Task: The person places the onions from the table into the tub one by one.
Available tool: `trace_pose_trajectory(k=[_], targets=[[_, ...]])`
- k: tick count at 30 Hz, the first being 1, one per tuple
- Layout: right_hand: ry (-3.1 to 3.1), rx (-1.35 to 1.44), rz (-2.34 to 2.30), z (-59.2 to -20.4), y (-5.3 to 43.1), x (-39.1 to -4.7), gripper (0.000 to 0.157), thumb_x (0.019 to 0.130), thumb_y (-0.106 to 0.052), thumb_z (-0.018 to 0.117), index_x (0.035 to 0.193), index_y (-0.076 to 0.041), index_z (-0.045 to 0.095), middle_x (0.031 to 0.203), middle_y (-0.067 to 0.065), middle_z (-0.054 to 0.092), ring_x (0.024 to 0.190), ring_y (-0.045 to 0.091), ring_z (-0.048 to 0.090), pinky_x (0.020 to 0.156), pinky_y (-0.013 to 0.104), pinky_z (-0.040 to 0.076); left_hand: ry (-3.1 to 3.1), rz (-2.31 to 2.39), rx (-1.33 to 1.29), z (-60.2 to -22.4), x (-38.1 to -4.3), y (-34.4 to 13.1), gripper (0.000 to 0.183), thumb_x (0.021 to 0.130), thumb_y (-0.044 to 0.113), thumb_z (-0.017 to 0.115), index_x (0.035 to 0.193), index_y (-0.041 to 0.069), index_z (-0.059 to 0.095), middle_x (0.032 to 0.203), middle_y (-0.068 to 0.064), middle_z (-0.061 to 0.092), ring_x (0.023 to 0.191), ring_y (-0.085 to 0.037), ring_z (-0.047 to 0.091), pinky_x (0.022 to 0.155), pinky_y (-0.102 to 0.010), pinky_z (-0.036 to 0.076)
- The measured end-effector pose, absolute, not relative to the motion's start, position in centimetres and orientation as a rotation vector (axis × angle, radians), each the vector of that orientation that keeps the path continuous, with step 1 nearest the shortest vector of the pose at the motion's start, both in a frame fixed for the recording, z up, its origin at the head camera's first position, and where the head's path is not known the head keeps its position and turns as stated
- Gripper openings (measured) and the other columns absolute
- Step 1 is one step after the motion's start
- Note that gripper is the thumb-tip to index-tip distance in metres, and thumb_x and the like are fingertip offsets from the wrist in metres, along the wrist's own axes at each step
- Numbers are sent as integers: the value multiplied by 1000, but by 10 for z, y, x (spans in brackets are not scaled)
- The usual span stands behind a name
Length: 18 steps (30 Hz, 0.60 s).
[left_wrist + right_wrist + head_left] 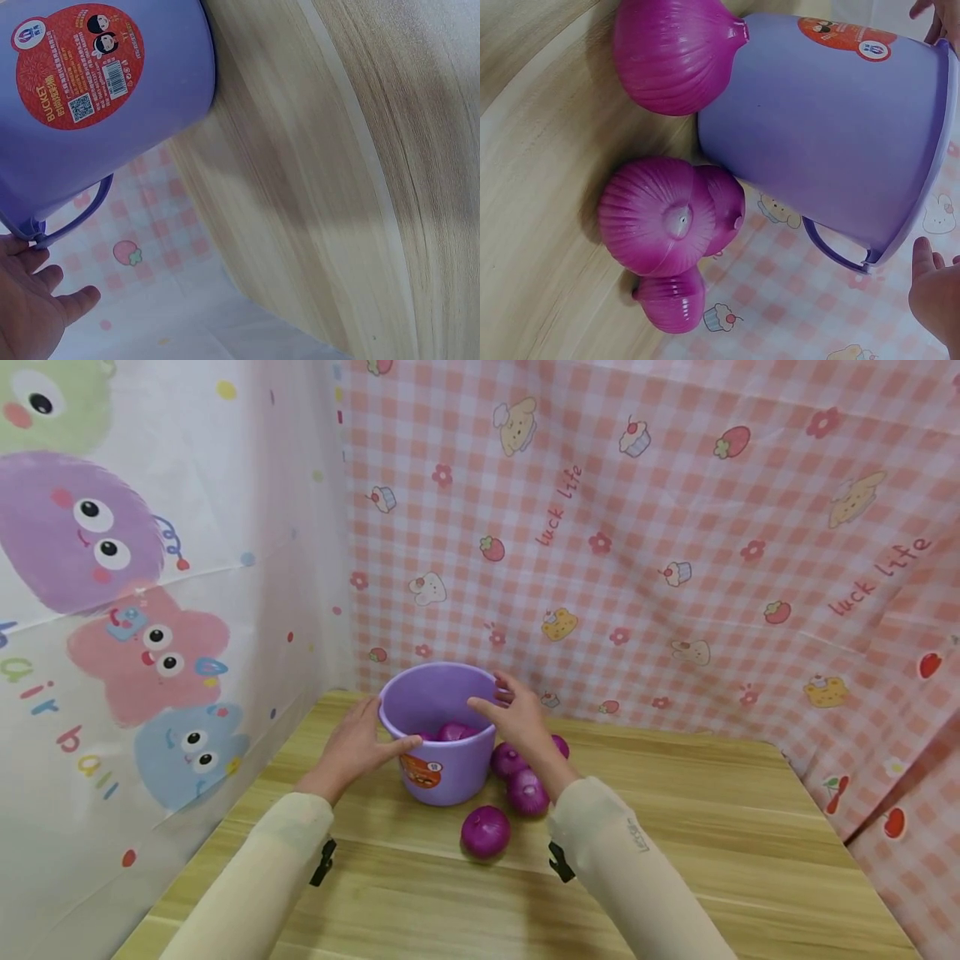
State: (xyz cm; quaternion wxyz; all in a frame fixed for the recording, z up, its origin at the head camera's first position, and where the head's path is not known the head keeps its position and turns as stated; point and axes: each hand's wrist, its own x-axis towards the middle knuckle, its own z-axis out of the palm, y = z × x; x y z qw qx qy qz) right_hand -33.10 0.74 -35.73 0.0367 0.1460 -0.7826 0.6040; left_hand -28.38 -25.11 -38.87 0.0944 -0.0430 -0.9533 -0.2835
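A purple plastic bucket (447, 777) stands upright on the wooden table, with red onions (455, 732) inside, partly hidden by its front wall. At the bucket's left side, my left hand (354, 745) touches the rim, its thumb along the front edge. The left wrist view shows its fingers loosely spread beside the handle (82, 217). My right hand (520, 717) hovers at the right rim with fingers apart; in the right wrist view a gap separates it from the bucket. One red onion (486, 832) lies in front of the bucket, and several others (657, 216) cluster to its right.
The wood-grain table (675, 827) extends to the right and toward me. A pink checked cloth (660, 527) hangs behind it, and a white cloth with cartoon figures (285, 527) hangs along the left side. The right forearm overlaps part of the onion cluster in the head view.
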Motion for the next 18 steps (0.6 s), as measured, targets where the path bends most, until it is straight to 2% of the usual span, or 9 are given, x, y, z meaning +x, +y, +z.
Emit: trace_pose_trajectory(k=[11, 18], targets=[[-2395, 464, 1847, -354, 21, -326, 74, 88, -26, 78, 149, -4, 43, 142, 21, 51, 127, 37, 53, 103, 41, 48, -2814, -852, -134, -389, -284, -252, 118, 75, 80, 62, 157, 5, 23, 157, -21, 30, 144, -42, 25, 114, -64, 23], [-2404, 432, 1877, -356, 32, -326, 77, 88, -31, 78, 151, -8, 41, 140, 19, 54, 127, 35, 54, 101, 40, 50, -2815, -861, -131, -388, -282, -251, 116, 77, 77, 64, 156, 3, 23, 156, -23, 29, 144, -43, 24, 113, -65, 23]])
